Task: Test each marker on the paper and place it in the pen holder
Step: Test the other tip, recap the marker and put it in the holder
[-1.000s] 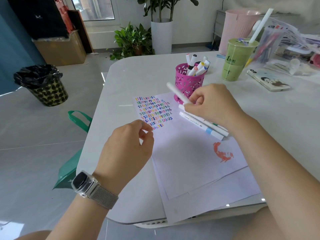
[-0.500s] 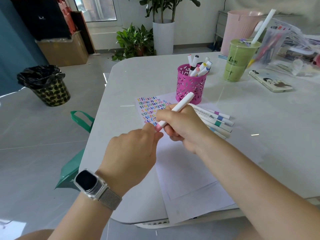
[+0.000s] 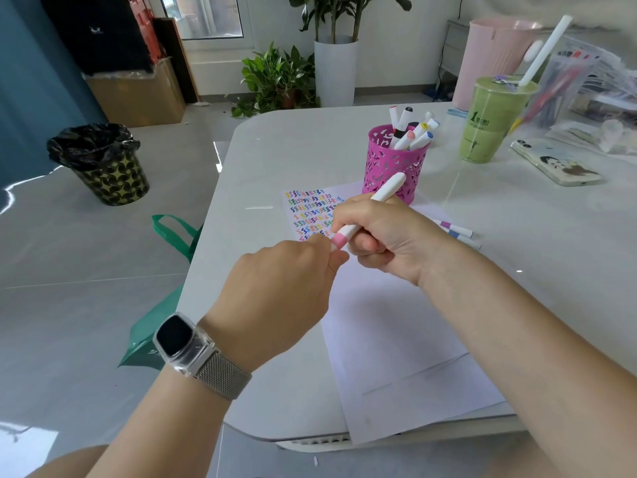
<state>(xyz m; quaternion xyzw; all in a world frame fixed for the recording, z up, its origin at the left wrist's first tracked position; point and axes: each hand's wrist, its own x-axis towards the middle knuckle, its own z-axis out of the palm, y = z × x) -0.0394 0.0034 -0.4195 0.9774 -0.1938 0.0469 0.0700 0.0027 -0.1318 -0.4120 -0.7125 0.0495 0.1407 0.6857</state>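
Note:
My right hand [image 3: 386,238] grips a white marker [image 3: 387,189] with a pink band, held slanted above the paper. My left hand [image 3: 286,291] pinches the marker's pink cap end [image 3: 338,240]. White paper [image 3: 389,326] lies under both hands, with rows of small coloured test squiggles [image 3: 310,210] at its far left corner. A pink perforated pen holder [image 3: 393,165] stands just beyond the paper with several markers in it. More loose markers [image 3: 456,232] lie on the paper to the right, partly hidden by my right hand.
A green drink cup [image 3: 489,132] with a straw, a phone [image 3: 555,163] and plastic bags [image 3: 586,81] sit at the table's back right. Left of the table, on the floor, are a black-lined bin [image 3: 103,163] and a green bag [image 3: 162,305].
My right hand carried the marker from near the holder down toward me and turned it. My left hand rose to meet it and now pinches its pink cap end.

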